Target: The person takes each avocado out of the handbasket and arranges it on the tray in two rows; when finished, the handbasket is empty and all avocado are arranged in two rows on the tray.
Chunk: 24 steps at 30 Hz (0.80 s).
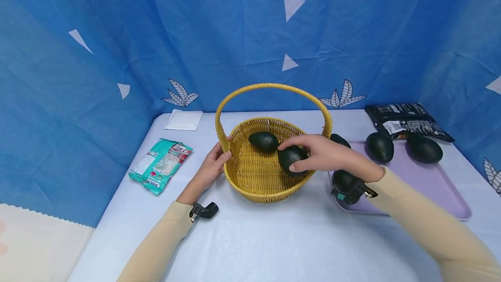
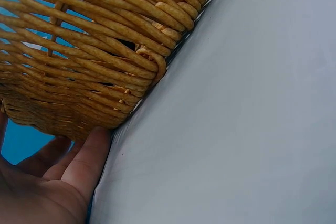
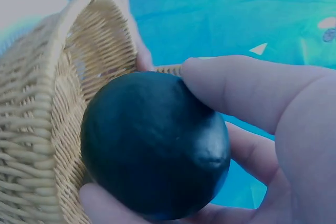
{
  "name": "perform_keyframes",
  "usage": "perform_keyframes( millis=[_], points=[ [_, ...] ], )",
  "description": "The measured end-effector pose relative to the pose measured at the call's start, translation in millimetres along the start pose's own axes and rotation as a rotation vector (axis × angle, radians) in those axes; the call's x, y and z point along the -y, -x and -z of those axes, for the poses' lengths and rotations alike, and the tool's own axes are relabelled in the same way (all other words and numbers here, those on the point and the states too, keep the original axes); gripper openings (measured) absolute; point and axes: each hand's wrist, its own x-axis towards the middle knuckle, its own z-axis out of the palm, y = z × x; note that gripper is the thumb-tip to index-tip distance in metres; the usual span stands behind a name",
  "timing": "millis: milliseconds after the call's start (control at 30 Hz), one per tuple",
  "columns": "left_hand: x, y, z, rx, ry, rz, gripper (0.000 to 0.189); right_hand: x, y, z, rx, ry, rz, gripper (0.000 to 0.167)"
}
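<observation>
Fingers (image 1: 293,141) of the right hand (image 1: 317,152) grip an avocado (image 1: 291,159) at the basket's (image 1: 252,177) right side; the left hand (image 1: 211,166) holds its left rim. Another avocado (image 1: 263,142) lies inside. Rightward, a tray (image 1: 422,188) bears more avocados (image 1: 379,147), a black pack (image 1: 411,119) behind; leftward lie a teal pack (image 1: 160,164) and white packet (image 1: 184,120).

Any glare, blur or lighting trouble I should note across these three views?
Head: fairly even light, with a soft shadow on the table near the right sleeve; left wrist: dimmer, the table greyish, though the weave of the basket reads clearly; right wrist: hazy and washed out, with a pale glare patch on the dark fruit and a bleached upper-left corner.
</observation>
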Motion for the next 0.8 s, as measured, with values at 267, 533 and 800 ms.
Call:
perform_keyframes(
  millis=[267, 533, 800],
  points=[
    [0.5, 0.2, 2.2, -0.016, -0.007, 0.007, 0.058, -7.3, 24.3, 3.0, 0.008, -0.118, 0.056, 0.049],
    [0.7, -0.2, 1.5, -0.017, -0.011, 0.013, 0.058, -24.8, 53.2, 6.8, 0.032, -0.251, 0.178, 0.047],
    [0.8, -1.7, -0.2, -0.010, -0.003, 0.003, 0.059, -51.2, 89.9, 9.5, -0.046, -0.277, 0.207, 0.053]
  ],
)
